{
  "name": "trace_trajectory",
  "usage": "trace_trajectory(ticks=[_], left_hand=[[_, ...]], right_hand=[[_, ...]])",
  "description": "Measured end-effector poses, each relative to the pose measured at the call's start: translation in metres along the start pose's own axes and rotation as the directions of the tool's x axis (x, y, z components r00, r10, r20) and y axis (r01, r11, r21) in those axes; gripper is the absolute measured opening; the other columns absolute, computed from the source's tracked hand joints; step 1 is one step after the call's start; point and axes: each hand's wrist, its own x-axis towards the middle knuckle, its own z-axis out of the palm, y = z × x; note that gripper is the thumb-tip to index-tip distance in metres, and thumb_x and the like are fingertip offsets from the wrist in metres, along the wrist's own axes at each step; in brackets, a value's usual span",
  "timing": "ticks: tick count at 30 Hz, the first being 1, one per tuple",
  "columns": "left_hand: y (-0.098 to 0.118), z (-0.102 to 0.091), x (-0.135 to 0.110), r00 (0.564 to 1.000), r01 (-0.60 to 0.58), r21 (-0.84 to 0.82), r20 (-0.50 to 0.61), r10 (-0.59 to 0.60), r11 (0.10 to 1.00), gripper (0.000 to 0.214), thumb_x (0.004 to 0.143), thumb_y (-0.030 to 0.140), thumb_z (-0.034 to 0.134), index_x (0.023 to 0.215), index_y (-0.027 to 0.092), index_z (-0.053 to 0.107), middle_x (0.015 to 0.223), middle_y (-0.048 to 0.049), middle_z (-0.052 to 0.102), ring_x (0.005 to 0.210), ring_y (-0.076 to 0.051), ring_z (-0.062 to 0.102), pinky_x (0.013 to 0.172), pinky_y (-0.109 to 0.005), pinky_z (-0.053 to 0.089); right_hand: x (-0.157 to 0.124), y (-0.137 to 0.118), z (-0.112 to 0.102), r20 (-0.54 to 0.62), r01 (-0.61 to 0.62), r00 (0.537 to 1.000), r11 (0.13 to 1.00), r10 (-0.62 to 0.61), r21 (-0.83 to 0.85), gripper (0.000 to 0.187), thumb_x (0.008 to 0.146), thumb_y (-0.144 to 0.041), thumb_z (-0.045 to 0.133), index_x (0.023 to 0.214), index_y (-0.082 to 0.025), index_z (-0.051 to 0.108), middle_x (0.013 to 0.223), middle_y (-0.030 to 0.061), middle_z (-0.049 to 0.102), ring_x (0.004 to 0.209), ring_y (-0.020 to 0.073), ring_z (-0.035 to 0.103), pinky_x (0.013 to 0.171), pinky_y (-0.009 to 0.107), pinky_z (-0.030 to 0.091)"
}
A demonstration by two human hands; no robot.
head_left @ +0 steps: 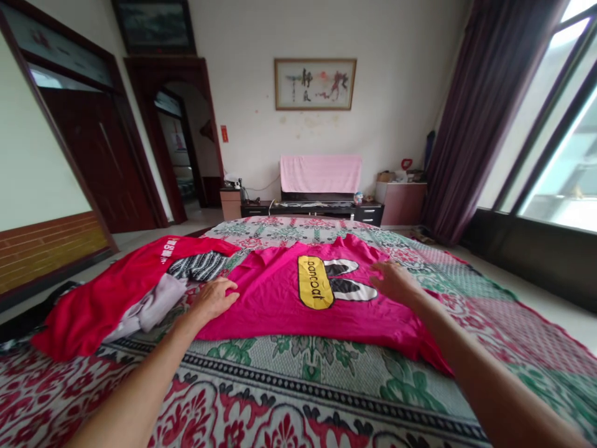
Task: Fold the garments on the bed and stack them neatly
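A bright pink T-shirt lies spread sideways on the patterned bed cover, its surface lightly wrinkled. Its print shows a yellow patch with "pancoat" lettering and two black-and-white eye shapes. My left hand rests at the shirt's left end, fingers loosely bent and apart, with no cloth visibly gripped. Over the right part, beside the eye print, my right hand is open with its fingers spread; whether it presses on the cloth I cannot tell.
Left of the shirt is a heap with a red garment, a pale lilac garment and a black-and-white knit piece. Beyond the bed stand a low black cabinet and a screen under a pink towel. A purple curtain hangs at right.
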Motion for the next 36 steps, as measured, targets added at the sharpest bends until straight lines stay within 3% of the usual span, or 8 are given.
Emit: trace_trajectory(ticks=[5, 10, 13, 16, 18, 24, 32, 36], left_hand=[[-0.002, -0.001, -0.001, 0.999, -0.03, 0.013, 0.02, 0.03, 0.999, 0.032, 0.08, 0.029, 0.053, 0.103, 0.017, 0.071, 0.112, -0.0107, 0.069, 0.106, -0.022, 0.062, 0.097, -0.029, 0.041], [-0.002, -0.007, 0.018, 1.0, -0.009, 0.003, 0.03, 0.009, 1.0, 0.033, 0.079, 0.031, 0.054, 0.105, 0.018, 0.071, 0.105, -0.0109, 0.071, 0.102, -0.025, 0.064, 0.092, -0.031, 0.044], [0.014, -0.011, 0.046, 0.997, 0.067, -0.245, -0.006, -0.071, 0.967, 0.026, 0.076, 0.024, 0.058, 0.097, 0.019, 0.072, 0.103, -0.0093, 0.071, 0.099, -0.023, 0.064, 0.088, -0.03, 0.045], [0.038, -0.007, 0.078, 0.95, 0.304, -0.706, 0.171, -0.262, 0.64, 0.027, 0.075, 0.015, 0.06, 0.101, 0.014, 0.066, 0.093, -0.0092, 0.069, 0.082, -0.017, 0.065, 0.068, -0.024, 0.048], [0.051, -0.001, 0.095, 0.912, 0.393, -0.817, 0.286, -0.296, 0.423, 0.033, 0.077, 0.012, 0.059, 0.11, 0.011, 0.059, 0.088, -0.0089, 0.066, 0.067, -0.013, 0.064, 0.055, -0.02, 0.045], [0.067, 0.022, 0.119, 0.876, 0.461, -0.876, 0.422, -0.235, 0.143, 0.018, 0.083, 0.006, 0.055, 0.099, 0.011, 0.051, 0.078, -0.0054, 0.06, 0.06, -0.011, 0.064, 0.05, -0.018, 0.046], [0.092, 0.015, 0.099, 0.951, 0.297, -0.952, 0.302, -0.073, -0.072, 0.023, 0.079, 0.002, 0.058, 0.1, 0.011, 0.057, 0.086, -0.01, 0.067, 0.08, -0.016, 0.069, 0.06, -0.02, 0.052], [0.104, 0.009, 0.083, 0.943, 0.318, -0.948, 0.319, 0.097, 0.024, 0.031, 0.075, 0.007, 0.065, 0.106, 0.008, 0.062, 0.098, -0.0154, 0.069, 0.093, -0.02, 0.067, 0.065, -0.023, 0.052]], right_hand=[[-0.002, -0.066, 0.028, 0.132, 0.074, 0.988, 0.996, -0.08, 0.054, 0.034, 0.078, -0.018, 0.049, 0.103, -0.016, 0.071, 0.1, 0.0123, 0.07, 0.092, 0.0235, 0.064, 0.072, 0.028, 0.043], [-0.01, -0.072, 0.057, -0.022, 0.049, 0.999, 0.999, -0.049, -0.017, 0.03, 0.084, -0.026, 0.044, 0.099, -0.019, 0.069, 0.111, 0.0112, 0.065, 0.094, 0.0248, 0.061, 0.072, 0.031, 0.042], [-0.013, -0.071, 0.064, -0.052, 0.044, 0.998, 0.998, -0.046, -0.045, 0.031, 0.087, -0.028, 0.041, 0.101, -0.02, 0.068, 0.113, 0.0104, 0.063, 0.096, 0.0254, 0.059, 0.073, 0.032, 0.042], [-0.013, -0.071, 0.066, -0.055, 0.028, 0.998, 0.999, -0.03, -0.044, 0.031, 0.087, -0.028, 0.041, 0.103, -0.021, 0.067, 0.113, 0.0109, 0.062, 0.097, 0.0264, 0.057, 0.075, 0.034, 0.042], [-0.012, -0.072, 0.067, -0.064, 0.024, 0.998, 0.999, -0.026, -0.031, 0.031, 0.087, -0.028, 0.041, 0.103, -0.021, 0.066, 0.113, 0.011, 0.061, 0.098, 0.0272, 0.056, 0.075, 0.035, 0.041], [-0.014, -0.072, 0.07, -0.084, 0.008, 0.996, 1.0, -0.009, -0.008, 0.031, 0.087, -0.029, 0.041, 0.103, -0.022, 0.066, 0.113, 0.0098, 0.061, 0.098, 0.027, 0.054, 0.075, 0.036, 0.04], [-0.015, -0.074, 0.069, -0.095, -0.006, 0.995, 1.0, 0.008, 0.023, 0.03, 0.085, -0.027, 0.043, 0.102, -0.021, 0.066, 0.114, 0.01, 0.06, 0.099, 0.0274, 0.054, 0.075, 0.037, 0.039], [-0.015, -0.075, 0.068, -0.099, -0.01, 0.995, 1.0, 0.013, 0.029, 0.029, 0.085, -0.027, 0.043, 0.102, -0.02, 0.066, 0.113, 0.0102, 0.06, 0.1, 0.0278, 0.054, 0.076, 0.038, 0.039]])
